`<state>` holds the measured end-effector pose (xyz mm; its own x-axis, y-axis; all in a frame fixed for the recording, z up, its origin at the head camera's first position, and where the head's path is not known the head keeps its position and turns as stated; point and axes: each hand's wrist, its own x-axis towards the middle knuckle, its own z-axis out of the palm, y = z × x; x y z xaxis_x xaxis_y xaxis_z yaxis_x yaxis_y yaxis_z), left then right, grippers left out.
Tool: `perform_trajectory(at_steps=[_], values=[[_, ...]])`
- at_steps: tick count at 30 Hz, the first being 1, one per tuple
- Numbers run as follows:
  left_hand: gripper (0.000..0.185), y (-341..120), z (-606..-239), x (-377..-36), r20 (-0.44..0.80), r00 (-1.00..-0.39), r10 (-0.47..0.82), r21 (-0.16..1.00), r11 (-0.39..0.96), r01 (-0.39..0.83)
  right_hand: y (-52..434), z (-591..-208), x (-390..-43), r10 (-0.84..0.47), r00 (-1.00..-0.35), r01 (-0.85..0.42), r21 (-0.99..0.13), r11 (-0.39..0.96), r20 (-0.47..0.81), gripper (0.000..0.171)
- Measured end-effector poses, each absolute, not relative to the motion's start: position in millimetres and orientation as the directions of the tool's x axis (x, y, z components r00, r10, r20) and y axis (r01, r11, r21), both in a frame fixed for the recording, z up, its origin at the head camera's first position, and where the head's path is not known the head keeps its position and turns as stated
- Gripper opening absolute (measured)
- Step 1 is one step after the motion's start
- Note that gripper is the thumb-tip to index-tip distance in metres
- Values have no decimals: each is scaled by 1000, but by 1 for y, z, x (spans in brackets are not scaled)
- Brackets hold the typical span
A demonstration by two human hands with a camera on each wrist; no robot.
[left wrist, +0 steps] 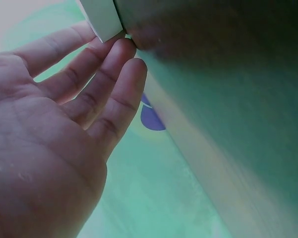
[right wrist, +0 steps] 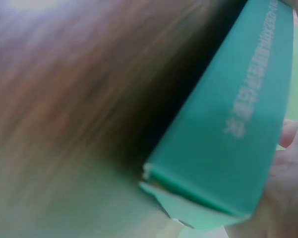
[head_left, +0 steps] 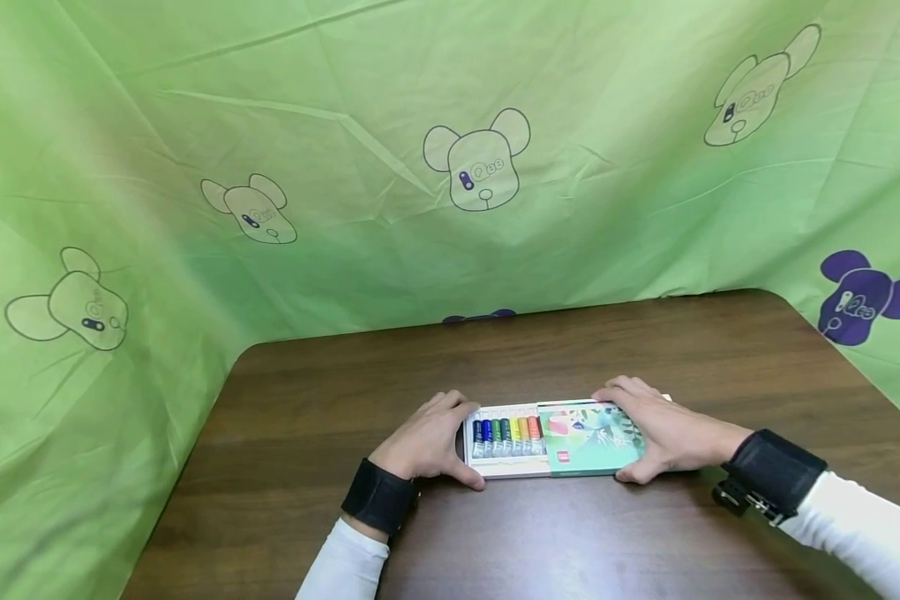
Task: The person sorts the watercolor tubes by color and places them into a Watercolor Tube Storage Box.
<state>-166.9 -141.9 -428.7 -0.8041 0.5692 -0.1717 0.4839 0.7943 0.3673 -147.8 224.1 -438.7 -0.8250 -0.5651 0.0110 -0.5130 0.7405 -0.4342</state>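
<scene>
A paint set lies on the table, its white tray (head_left: pixel 510 469) partly out of a green printed sleeve (head_left: pixel 592 442). Several paint tubes (head_left: pixel 506 437) show in the tray, from dark blue through green and yellow to red. My left hand (head_left: pixel 431 442) holds the tray's left end, thumb at the near edge and fingers at the far side. In the left wrist view, fingertips (left wrist: pixel 124 47) meet the white tray corner (left wrist: pixel 101 20). My right hand (head_left: pixel 660 429) grips the sleeve across its width. The right wrist view shows the sleeve's lettered side (right wrist: pixel 228 109) and an end flap standing out.
The brown wooden table (head_left: pixel 307 433) extends around the paint set. Behind it and at both sides hangs a green curtain (head_left: pixel 360 208) with bear-head prints. Black bands (head_left: pixel 378 497) circle both wrists.
</scene>
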Motion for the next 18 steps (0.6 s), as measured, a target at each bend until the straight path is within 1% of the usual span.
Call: perform_trajectory(at_steps=[10, 18], values=[[105, -143, -428, -167, -162, -802, 575, 360, 791, 495, 207, -440, -150, -563, -826, -507, -438, 742, 0, 100], [105, -142, -426, -166, -162, -800, 577, 363, 789, 496, 186, -443, -152, -583, -812, -536, -426, 729, 25, 101]])
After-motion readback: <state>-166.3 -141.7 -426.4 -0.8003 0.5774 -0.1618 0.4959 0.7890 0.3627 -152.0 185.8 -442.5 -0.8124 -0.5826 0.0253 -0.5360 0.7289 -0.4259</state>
